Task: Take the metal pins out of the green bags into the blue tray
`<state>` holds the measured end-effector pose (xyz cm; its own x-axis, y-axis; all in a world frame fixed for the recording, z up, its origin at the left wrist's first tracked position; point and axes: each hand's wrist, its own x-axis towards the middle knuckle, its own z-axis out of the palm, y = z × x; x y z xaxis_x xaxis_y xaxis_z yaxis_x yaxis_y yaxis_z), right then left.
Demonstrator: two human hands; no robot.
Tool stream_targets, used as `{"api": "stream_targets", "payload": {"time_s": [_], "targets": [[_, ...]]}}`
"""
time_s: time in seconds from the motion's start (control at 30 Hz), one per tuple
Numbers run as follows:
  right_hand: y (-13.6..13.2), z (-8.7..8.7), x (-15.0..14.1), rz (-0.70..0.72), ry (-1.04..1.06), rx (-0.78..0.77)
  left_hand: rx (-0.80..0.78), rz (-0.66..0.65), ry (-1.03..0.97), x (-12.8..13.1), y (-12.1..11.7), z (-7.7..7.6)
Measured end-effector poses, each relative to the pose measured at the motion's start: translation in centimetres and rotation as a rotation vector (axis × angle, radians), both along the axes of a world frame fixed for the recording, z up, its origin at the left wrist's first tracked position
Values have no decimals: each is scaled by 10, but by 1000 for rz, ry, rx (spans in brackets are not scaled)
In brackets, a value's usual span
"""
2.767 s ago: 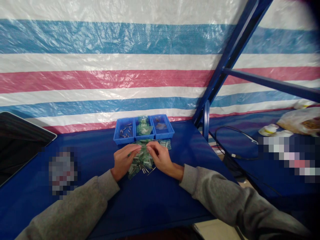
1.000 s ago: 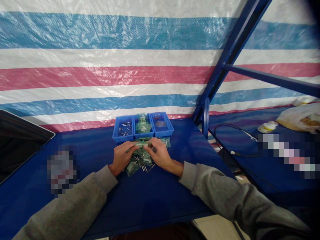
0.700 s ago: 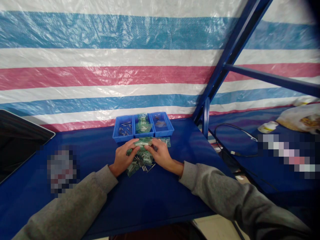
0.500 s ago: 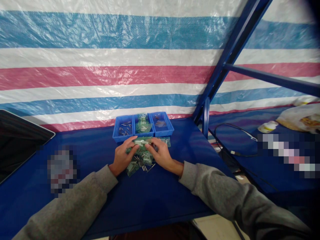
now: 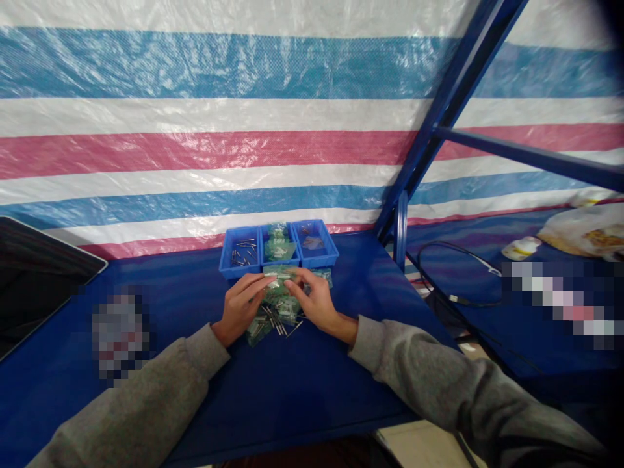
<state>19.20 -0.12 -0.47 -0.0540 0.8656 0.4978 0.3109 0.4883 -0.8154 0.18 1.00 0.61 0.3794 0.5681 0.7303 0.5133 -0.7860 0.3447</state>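
Note:
Between my two hands is a small green-tinted plastic bag [image 5: 279, 275] with light, rod-like pieces in it. My left hand [image 5: 240, 301] pinches its left side, and my right hand [image 5: 316, 298] grips the right side with thumb and fingers. Below the hands lies a pile of loose thin metal rods [image 5: 275, 320] mixed with more green bags [image 5: 258, 330]. Just behind are three joined blue bins: the left bin [image 5: 227, 259] has loose metal rods, the middle bin [image 5: 264, 260] green bags, the right bin [image 5: 332, 248] small clear bags whose contents I cannot make out.
A dark screen-like panel [image 5: 39, 279] stands at the left on the blue table [image 5: 292, 396]. A blue metal frame [image 5: 414, 175] rises at the right. Beyond it are a black cable [image 5: 429, 250], a white bottle [image 5: 521, 247] and a plastic bag [image 5: 585, 231]. A striped sheet [image 5: 219, 149] hangs behind.
My left fingers have straightened and shifted over the bag's left side; the left thumb is now less visible. My right hand has barely moved. The bins and pile stay put.

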Motion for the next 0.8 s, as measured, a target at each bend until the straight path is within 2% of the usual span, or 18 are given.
{"api": "stream_targets", "payload": {"time_s": [0.13,0.3,0.47,0.63,0.8], "targets": [[-2,2,1,63,57,28,-31,-2,-69,-2,-1,3],[-1,5,1,143,-46,105,-72,118,-101,-2,1,3],[8,-1,-1,63,-40,-1,-162,97,-45,1,7,3],[15,-8,-1,74,-24,-84,-265,65,59,3,10,6],[16,-10,0,77,-9,-99,-276,63,58,4,10,8]]}}
